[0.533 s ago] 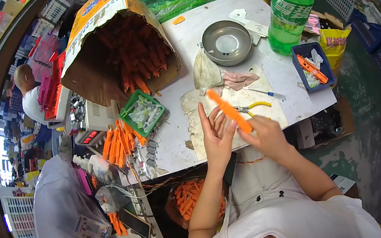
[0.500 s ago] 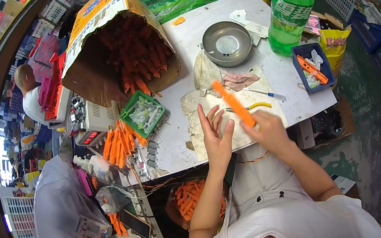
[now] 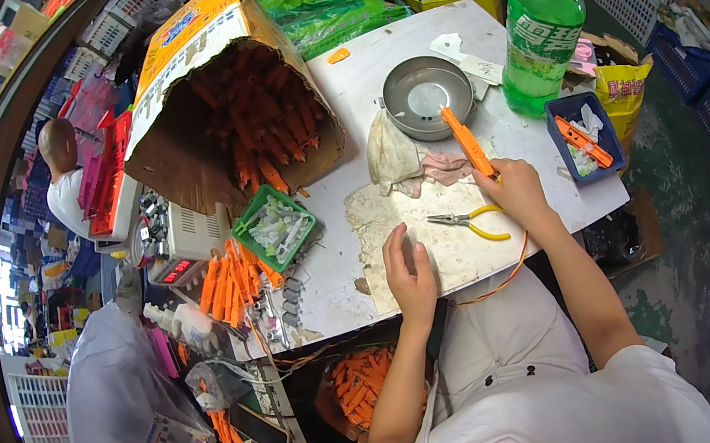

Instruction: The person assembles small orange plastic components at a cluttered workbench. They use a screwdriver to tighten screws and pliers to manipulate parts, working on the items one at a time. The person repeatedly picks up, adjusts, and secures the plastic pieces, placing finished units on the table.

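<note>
My right hand (image 3: 516, 193) is closed round the lower end of a long, narrow orange plastic casing (image 3: 469, 143), which points up and slightly left. From my viewpoint its tip overlaps the near rim of a round metal bowl (image 3: 410, 100); whether they touch I cannot tell. A thin red-and-yellow wire (image 3: 513, 270) runs down from near that hand. My left hand (image 3: 412, 279) is open and holds nothing, fingers raised above the stained work sheet (image 3: 382, 217). Between my hands lie pliers with yellow handles (image 3: 487, 226). Beyond them are a pink cloth (image 3: 445, 167) and a cream cloth (image 3: 390, 152).
A tipped cardboard box (image 3: 183, 147) full of orange pieces stands at left, beside a green tray (image 3: 308, 220) of small clear parts. Loose orange pieces (image 3: 234, 284) lie nearby. At right are a green bottle (image 3: 539, 40) and a dark blue bin (image 3: 586, 173).
My right hand has moved up and right with the orange casing, toward the bowl. The left hand has dropped slightly lower and the pliers have come into fuller view.
</note>
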Available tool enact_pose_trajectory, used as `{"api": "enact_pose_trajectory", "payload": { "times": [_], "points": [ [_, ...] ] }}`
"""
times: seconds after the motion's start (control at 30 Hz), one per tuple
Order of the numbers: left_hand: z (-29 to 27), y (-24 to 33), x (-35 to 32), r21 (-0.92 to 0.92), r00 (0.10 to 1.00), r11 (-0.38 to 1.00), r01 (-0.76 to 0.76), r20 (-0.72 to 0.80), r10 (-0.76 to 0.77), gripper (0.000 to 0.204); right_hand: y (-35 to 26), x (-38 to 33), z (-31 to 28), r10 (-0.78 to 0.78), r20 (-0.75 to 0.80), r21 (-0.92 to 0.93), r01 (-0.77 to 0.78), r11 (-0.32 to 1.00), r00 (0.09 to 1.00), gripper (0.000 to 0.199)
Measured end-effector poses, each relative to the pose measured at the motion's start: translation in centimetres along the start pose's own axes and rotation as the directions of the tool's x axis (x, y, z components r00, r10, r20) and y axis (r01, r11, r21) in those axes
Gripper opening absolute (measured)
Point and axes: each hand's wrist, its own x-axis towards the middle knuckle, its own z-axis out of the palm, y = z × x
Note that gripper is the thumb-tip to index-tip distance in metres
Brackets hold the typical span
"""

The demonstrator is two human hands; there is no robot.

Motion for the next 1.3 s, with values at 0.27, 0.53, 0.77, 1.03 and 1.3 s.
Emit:
{"api": "enact_pose_trajectory", "payload": {
  "times": [0.27,0.53,0.77,1.03,1.3],
  "points": [
    [0.0,0.1,0.0,0.006,1.000,1.000,-0.027,0.006,0.027,0.028,-0.2,0.0,0.0,0.019,0.014,-0.029,-0.019,0.999,1.000,0.036],
    [-0.1,0.1,0.0,-0.002,1.000,1.000,-0.009,0.028,0.009,0.025,-0.5,0.0,-0.1,0.023,0.032,-0.018,-0.023,1.000,0.999,0.036],
    [-0.1,0.2,0.0,-0.044,1.000,0.999,0.011,0.030,-0.010,0.025,-0.2,0.0,0.2,0.008,0.015,-0.025,-0.007,1.000,1.000,0.036],
    [3.1,1.9,10.5,-0.006,0.992,1.000,-0.007,0.127,0.008,0.033,-0.1,0.4,-0.4,0.014,0.033,-0.041,-0.013,0.999,0.999,0.037],
    [7.5,-3.6,22.8,0.318,0.989,0.942,-0.107,0.131,0.068,0.037,-0.2,0.5,-0.4,0.026,0.075,-0.032,-0.024,0.999,0.997,0.034]
  ]
}}
